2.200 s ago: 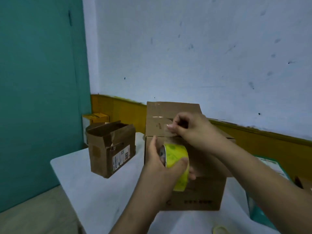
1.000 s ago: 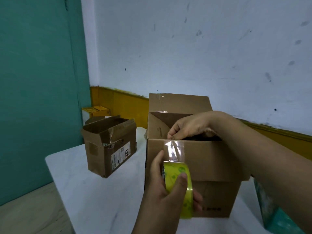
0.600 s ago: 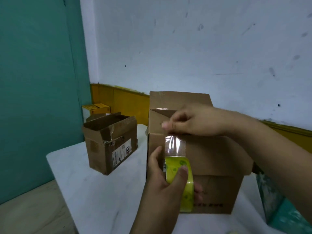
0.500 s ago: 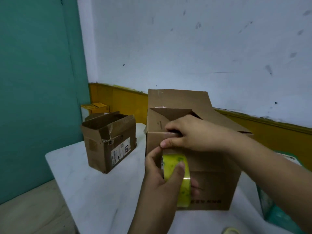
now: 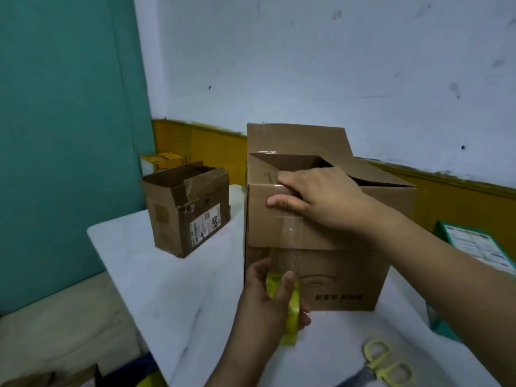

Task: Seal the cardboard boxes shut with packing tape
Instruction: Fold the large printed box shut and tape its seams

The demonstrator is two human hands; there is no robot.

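Observation:
A large cardboard box stands mid-table with its rear flap up and its top partly open. My right hand presses flat on the front flap at the box's top front edge, over the end of a clear tape strip. That strip runs down the front face to a yellow tape roll. My left hand grips the roll low against the box front, near the table. A smaller open cardboard box sits to the left.
Yellow-handled scissors lie on the white table at the front right. A green box sits at the right edge. A small yellow box sits behind the smaller carton. Walls close the back and left.
My left hand has pulled the roll down the box front, drawing out more tape. My right hand stays at the top front edge, pressing the tape end down.

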